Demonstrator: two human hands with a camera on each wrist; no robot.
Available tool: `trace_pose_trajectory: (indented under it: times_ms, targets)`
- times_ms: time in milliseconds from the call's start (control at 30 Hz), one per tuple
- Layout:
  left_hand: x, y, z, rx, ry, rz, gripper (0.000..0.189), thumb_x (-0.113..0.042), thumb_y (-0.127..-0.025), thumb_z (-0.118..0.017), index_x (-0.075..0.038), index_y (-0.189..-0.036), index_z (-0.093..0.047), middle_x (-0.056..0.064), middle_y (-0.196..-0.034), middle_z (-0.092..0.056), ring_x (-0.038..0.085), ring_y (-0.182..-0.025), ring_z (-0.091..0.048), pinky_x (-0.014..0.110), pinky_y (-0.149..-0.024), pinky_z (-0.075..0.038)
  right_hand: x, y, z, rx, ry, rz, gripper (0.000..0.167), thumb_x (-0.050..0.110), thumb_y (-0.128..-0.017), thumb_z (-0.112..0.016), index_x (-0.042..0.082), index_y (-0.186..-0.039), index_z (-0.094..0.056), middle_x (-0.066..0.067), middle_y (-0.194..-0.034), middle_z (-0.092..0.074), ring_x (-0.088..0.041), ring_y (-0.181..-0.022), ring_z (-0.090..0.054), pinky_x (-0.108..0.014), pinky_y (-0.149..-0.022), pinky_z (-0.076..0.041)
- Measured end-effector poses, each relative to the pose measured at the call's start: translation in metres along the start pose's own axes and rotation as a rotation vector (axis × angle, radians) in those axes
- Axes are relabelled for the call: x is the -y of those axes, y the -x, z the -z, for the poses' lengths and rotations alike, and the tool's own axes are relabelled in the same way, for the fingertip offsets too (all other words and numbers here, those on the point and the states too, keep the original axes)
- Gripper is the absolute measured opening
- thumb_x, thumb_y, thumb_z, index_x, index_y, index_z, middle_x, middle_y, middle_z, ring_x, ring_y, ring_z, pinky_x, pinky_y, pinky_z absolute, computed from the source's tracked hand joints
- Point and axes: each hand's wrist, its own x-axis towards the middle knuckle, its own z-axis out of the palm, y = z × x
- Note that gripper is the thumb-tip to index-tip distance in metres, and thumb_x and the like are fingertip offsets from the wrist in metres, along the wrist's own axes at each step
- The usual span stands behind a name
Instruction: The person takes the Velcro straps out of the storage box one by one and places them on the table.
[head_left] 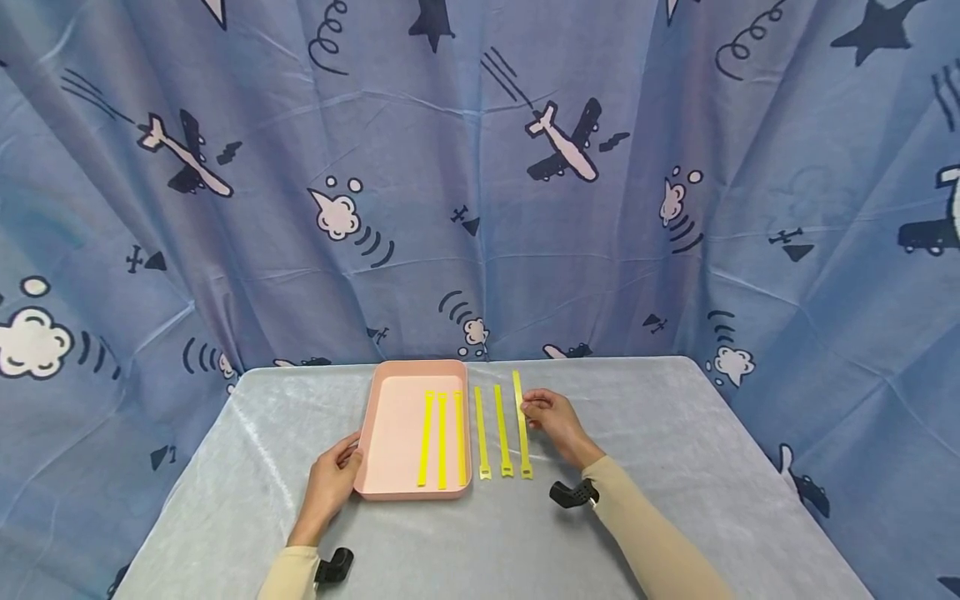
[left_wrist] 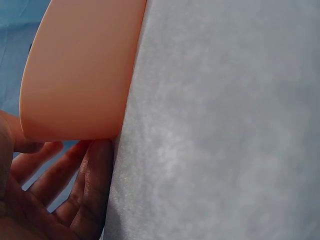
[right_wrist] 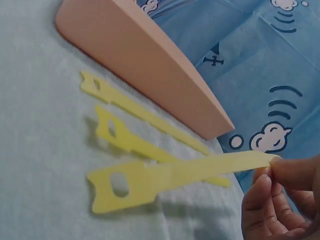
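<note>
My right hand [head_left: 555, 421] pinches a yellow hook-and-loop cable tie [right_wrist: 215, 166] between thumb and fingertips near its narrow end. The slotted head of that tie points toward me in the head view, raised over the cloth in the right wrist view. Left of it, two more yellow cable ties [head_left: 502, 429] lie side by side on the table. Three others [head_left: 442, 442] are inside the pink tray [head_left: 390, 442], with their heads at the far end. My left hand [head_left: 330, 479] holds the tray's left side, thumb at the rim and fingers against the outer wall.
A grey-white cloth covers the table [head_left: 660, 500], with a blue patterned curtain [head_left: 480, 183] hanging behind and around it. Each wrist wears a black camera mount, including the one on the right wrist [head_left: 573, 493]. The tray's raised wall stands beside the loose ties.
</note>
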Motion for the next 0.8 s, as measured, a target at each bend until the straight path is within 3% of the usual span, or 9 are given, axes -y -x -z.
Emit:
trace_pose_trajectory:
  times_ms: [400,800]
  targets:
    - [0.002,0.0,0.0,0.002,0.007,0.0,0.041,-0.016,-0.101,-0.052,-0.007,-0.141,-0.054,0.022,-0.128,-0.065,0.031,-0.112,-0.064,0.043,-0.091,-0.054,-0.015,-0.005,0.003,-0.023,0.059,-0.04,0.022,0.007,-0.092,-0.066,0.003,-0.114,-0.063,-0.004,-0.091,-0.066,-0.016,-0.077,-0.058,-0.028,-0.067,-0.052]
    - [-0.001,0.001,0.001,-0.008,0.001,0.006,0.04,-0.017,-0.101,-0.053,-0.008,-0.14,-0.055,0.021,-0.127,-0.066,0.03,-0.111,-0.065,0.039,-0.089,-0.055,-0.023,-0.015,0.0,-0.064,0.165,-0.002,0.016,0.002,-0.086,-0.071,0.004,-0.1,-0.065,-0.002,-0.082,-0.066,-0.013,-0.068,-0.055,-0.025,-0.054,-0.046]
